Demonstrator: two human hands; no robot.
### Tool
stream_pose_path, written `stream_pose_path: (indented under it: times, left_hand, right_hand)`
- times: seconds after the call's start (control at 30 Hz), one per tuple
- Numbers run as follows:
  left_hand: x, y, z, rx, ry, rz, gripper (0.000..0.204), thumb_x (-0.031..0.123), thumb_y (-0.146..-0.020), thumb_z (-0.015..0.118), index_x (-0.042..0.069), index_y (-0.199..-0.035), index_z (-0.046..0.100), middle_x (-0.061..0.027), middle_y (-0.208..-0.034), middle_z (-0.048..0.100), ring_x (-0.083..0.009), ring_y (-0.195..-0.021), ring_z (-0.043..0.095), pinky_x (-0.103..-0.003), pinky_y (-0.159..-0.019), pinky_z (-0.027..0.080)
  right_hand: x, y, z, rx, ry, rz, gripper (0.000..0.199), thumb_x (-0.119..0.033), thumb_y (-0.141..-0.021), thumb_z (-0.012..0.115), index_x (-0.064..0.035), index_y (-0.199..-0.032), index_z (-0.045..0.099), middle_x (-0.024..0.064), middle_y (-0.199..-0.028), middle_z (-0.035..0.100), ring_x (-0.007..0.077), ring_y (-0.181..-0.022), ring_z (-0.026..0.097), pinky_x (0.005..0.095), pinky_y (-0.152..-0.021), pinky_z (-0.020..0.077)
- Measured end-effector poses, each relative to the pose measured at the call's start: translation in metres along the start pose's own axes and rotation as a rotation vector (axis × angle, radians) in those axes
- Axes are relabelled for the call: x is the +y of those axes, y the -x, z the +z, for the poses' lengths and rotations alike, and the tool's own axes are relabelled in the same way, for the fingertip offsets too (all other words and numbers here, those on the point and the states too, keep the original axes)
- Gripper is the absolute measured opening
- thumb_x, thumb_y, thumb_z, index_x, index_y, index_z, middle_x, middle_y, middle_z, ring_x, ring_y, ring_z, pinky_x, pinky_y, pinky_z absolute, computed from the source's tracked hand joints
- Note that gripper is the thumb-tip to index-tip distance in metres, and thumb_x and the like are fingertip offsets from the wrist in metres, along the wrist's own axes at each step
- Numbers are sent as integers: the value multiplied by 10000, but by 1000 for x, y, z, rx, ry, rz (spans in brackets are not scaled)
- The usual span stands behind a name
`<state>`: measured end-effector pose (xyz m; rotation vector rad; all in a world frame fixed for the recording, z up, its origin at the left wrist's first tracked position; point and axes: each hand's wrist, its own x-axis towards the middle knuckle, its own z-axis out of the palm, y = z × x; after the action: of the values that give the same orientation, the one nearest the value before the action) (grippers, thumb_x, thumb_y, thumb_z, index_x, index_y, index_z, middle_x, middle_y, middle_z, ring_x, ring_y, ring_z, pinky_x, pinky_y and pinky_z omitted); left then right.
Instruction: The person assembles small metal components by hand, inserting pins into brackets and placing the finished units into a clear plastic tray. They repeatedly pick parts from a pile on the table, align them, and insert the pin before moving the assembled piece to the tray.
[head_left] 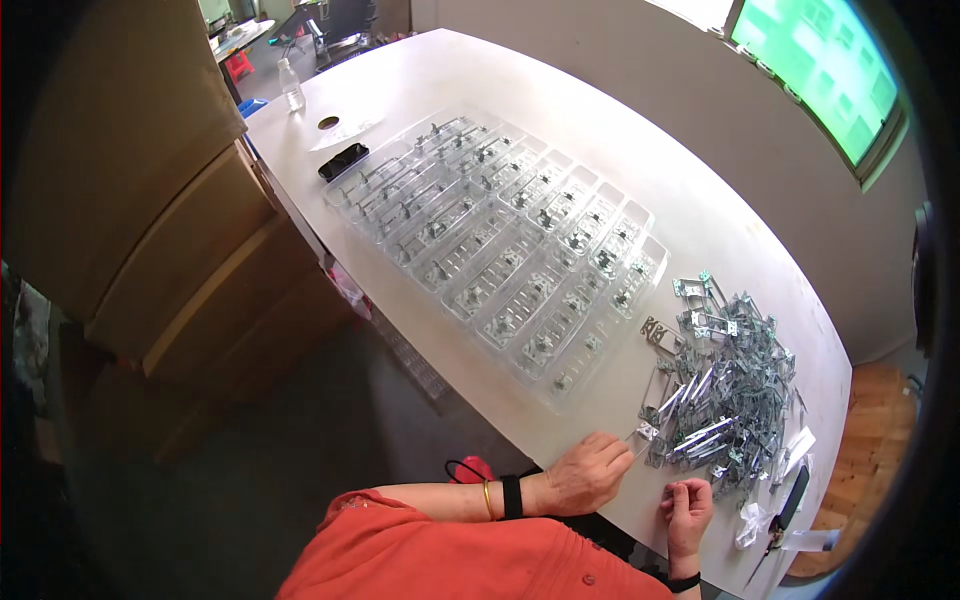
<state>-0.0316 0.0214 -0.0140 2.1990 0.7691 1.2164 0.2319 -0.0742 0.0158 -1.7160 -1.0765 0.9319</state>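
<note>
A long white table (640,170) carries a clear plastic compartment tray (500,235), partly filled with small metal parts. Near the right end lies a tangled heap of metal brackets (725,385), just beside both hands. The left hand (590,472) rests at the table's near edge, fingers curled narrow and touching a bracket at the heap's fringe. The right hand (688,505) is loosely closed; whether it holds anything, I cannot tell. Interlocked brackets may drag neighbours off the near edge, and sharp edges may nick fingers.
</note>
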Motion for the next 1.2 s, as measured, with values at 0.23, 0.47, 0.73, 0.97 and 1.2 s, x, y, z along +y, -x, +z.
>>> stream_pose_path:
  times: [0.23,0.47,0.73,0.97,1.2]
  left_hand:
    - [3,-1,-12,-1,30,28,235,81,-848,743,-14,-1028,626,-178,-1132,613,-374,-1109,609,-465,-992,495]
    - [1,4,-10,57,-31,25,175,92,-868,745,8,-983,644,-156,-1101,632,-361,-1072,631,-462,-964,505]
    - [18,12,-13,66,-81,29,157,62,-875,725,23,-1001,640,-156,-1080,633,-356,-1007,644,-450,-890,517]
    - [36,9,-1,85,-184,-6,184,42,-867,720,51,-1027,630,-162,-1087,657,-382,-907,666,-457,-800,545]
    - [32,14,-23,87,-340,-219,102,36,-963,676,29,-1063,656,-200,-1000,673,-415,-877,671,-463,-743,552]
  right_hand:
    - [-1,0,4,10,-12,-11,104,-172,-1066,686,-102,-1043,614,-15,-860,687,21,-617,582,165,-500,391]
    - [7,0,3,13,-30,-25,68,-124,-1054,694,-91,-1050,635,-42,-838,634,29,-637,563,190,-561,434]
    - [6,7,7,30,-119,-80,40,-103,-1065,669,-78,-1072,638,-16,-928,665,38,-685,583,202,-606,478]
    - [12,16,-4,21,-183,-125,51,-113,-1084,636,-65,-1099,629,16,-972,705,55,-727,609,219,-653,513]
    - [16,21,-3,37,-100,-197,81,-119,-1081,644,-46,-1116,647,22,-1005,723,74,-803,660,243,-728,545]
